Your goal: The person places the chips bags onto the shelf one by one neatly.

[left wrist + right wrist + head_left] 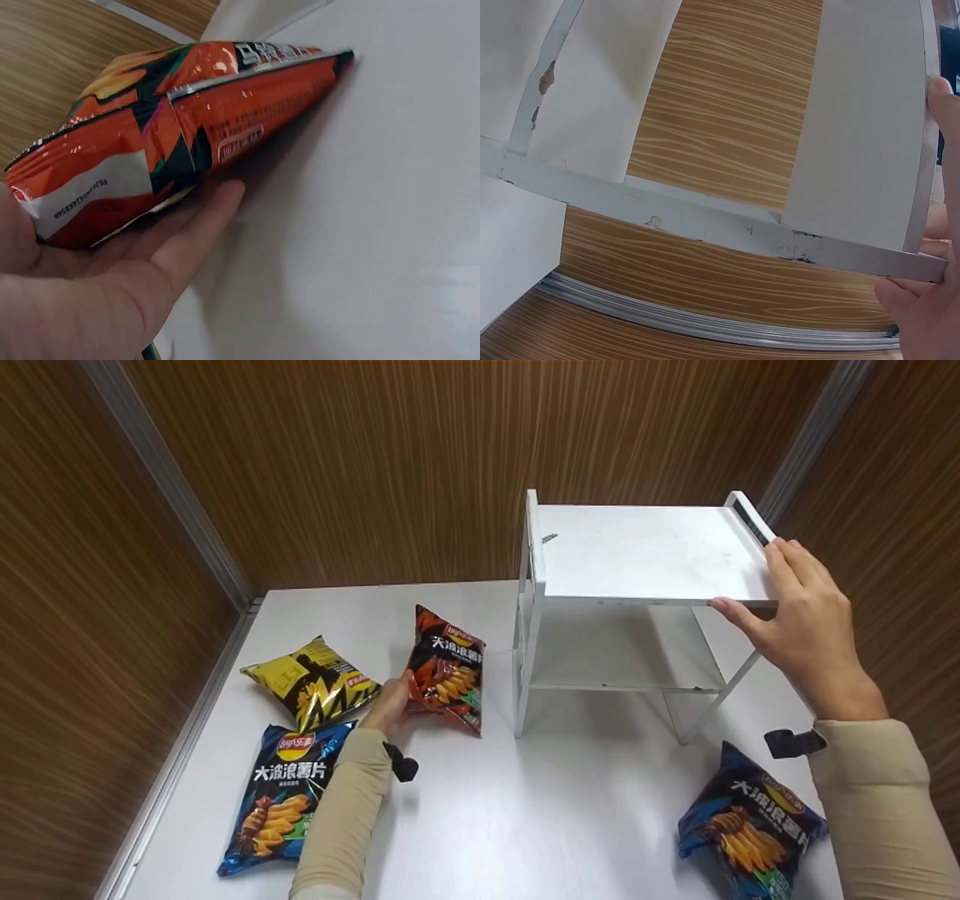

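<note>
My left hand [388, 708] holds the lower left edge of a red and black bag of potato chips [448, 669], left of a white two-tier shelf [645, 553]. In the left wrist view, fingers lie under the red bag [225, 112], and the thumb is mostly hidden at the frame's left edge. The bag's far tip is close over the table. My right hand [814, 622] grips the front right corner of the shelf's top board, thumb at the front edge and fingers over the raised side rail. The right wrist view shows fingers and thumb around the white frame [847, 259], whose paint is chipped.
A yellow and black chip bag [319, 684] and a blue chip bag [279, 802] lie on the white table [465, 810] at the left. Another blue chip bag [750, 831] lies near the right forearm. Wood-grain walls [390, 472] enclose the table behind and at both sides.
</note>
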`<state>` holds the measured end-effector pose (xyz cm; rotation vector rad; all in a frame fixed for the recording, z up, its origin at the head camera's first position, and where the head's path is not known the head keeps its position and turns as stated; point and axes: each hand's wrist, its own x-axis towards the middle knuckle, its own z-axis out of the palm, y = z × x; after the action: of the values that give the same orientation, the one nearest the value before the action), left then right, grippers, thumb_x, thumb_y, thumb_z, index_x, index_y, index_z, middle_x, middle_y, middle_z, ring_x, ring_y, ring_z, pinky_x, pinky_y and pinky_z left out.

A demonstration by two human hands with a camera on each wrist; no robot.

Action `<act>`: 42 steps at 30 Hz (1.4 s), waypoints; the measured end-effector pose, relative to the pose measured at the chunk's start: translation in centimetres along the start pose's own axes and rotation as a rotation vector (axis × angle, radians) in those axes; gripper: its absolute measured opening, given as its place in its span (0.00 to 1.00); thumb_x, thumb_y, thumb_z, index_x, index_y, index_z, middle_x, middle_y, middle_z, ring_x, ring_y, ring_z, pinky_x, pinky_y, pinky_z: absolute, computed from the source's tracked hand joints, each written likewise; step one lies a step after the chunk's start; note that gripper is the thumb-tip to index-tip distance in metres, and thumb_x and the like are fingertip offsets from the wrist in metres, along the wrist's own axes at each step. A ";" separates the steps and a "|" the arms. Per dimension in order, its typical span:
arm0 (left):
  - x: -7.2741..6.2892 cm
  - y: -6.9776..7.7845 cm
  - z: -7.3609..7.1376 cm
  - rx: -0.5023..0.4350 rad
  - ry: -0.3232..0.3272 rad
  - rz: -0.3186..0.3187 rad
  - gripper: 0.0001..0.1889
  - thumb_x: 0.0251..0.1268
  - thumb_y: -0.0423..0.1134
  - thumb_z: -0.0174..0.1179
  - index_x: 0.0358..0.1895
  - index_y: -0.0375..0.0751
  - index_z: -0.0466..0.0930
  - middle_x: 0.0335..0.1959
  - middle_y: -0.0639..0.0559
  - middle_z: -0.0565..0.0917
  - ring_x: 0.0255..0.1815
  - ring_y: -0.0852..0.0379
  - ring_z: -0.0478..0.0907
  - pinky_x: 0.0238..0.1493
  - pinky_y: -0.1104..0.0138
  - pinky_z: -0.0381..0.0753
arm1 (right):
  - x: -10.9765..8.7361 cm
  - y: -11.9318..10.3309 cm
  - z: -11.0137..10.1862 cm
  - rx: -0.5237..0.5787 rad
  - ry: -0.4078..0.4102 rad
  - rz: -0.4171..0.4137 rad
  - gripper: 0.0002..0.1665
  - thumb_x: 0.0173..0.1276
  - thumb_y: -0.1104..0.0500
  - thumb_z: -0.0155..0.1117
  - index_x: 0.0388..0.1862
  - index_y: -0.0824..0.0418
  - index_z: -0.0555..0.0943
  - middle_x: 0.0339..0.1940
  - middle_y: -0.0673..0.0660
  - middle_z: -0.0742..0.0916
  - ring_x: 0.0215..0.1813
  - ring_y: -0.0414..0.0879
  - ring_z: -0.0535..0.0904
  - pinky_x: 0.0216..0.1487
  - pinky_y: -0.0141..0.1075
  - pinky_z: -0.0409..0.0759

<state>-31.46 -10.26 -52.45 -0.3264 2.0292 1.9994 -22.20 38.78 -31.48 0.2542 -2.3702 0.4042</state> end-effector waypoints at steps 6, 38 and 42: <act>0.0 0.7 0.2 0.388 0.159 0.154 0.27 0.82 0.45 0.34 0.68 0.27 0.65 0.67 0.32 0.71 0.71 0.40 0.67 0.74 0.53 0.64 | 0.0 0.0 0.0 -0.005 -0.013 0.007 0.51 0.56 0.45 0.76 0.72 0.69 0.68 0.71 0.69 0.73 0.75 0.64 0.65 0.69 0.66 0.65; 0.1 -2.3 3.4 1.527 0.010 0.697 0.70 0.39 0.83 0.59 0.81 0.43 0.42 0.83 0.40 0.42 0.83 0.40 0.38 0.81 0.44 0.42 | 0.0 -0.2 0.2 0.005 0.002 0.008 0.50 0.56 0.45 0.76 0.71 0.69 0.69 0.70 0.69 0.74 0.75 0.65 0.66 0.68 0.67 0.65; 0.4 -2.9 3.6 1.579 0.056 0.708 0.72 0.35 0.83 0.61 0.81 0.45 0.41 0.83 0.41 0.43 0.83 0.39 0.39 0.80 0.43 0.44 | -0.1 0.0 0.0 0.005 -0.003 0.013 0.51 0.56 0.45 0.76 0.71 0.69 0.68 0.71 0.69 0.74 0.75 0.64 0.65 0.69 0.67 0.65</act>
<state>-30.65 -6.75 -55.35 0.7314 3.1897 0.0022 -22.14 38.77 -31.54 0.2421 -2.3748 0.4160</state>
